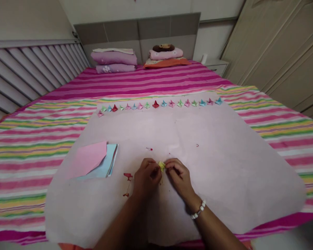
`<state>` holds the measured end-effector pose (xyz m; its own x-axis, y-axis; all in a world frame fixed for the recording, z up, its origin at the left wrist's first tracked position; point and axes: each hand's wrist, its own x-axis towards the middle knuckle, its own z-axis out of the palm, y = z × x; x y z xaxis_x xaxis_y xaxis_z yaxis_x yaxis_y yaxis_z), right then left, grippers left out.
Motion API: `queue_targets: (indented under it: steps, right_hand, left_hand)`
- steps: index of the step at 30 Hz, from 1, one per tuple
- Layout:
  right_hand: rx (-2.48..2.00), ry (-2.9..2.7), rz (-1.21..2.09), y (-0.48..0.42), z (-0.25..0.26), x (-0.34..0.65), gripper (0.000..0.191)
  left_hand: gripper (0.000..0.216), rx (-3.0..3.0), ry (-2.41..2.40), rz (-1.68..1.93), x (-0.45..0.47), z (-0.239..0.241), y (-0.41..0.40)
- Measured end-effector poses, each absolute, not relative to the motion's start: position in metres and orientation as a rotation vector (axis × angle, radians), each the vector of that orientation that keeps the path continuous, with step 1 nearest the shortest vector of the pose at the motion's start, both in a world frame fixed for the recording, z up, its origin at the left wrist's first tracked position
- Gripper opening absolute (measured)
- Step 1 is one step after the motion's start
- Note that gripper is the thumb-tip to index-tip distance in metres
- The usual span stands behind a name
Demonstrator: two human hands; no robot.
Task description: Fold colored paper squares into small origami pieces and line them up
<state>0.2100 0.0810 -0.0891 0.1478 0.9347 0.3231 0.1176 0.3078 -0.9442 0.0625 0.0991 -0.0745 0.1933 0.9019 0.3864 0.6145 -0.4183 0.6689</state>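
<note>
Between my two hands is a small yellow folded paper piece (161,166), held just above the pale sheet (211,149) that covers part of the bed. My left hand (146,175) pinches its left side, fingers curled and closed. On the opposite edge, the thumb and fingertips of my right hand (179,175) close on the same paper; a white beaded bracelet circles that wrist. The fingers hide part of the folds. Along the sheet's far edge runs a row of several small folded paper boats, one of them a red boat (155,103).
Left of my hands lies a stack of pink paper (90,158) and blue paper (106,163). Red scraps (128,176) and a small red-tipped pin-like thing (149,149) are nearby. Folded purple bedding (114,58) rests by the headboard (135,33); a railing (36,69) borders the left.
</note>
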Motion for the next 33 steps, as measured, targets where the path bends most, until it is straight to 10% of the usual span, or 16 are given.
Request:
queue_targets:
  steps: [33]
  right_hand:
    - [-1.13,-1.326,0.768,0.082,-0.089,0.208,0.022]
  left_hand:
    - [0.025,2.397,1.277,0.475,0.043,-0.049,0.108]
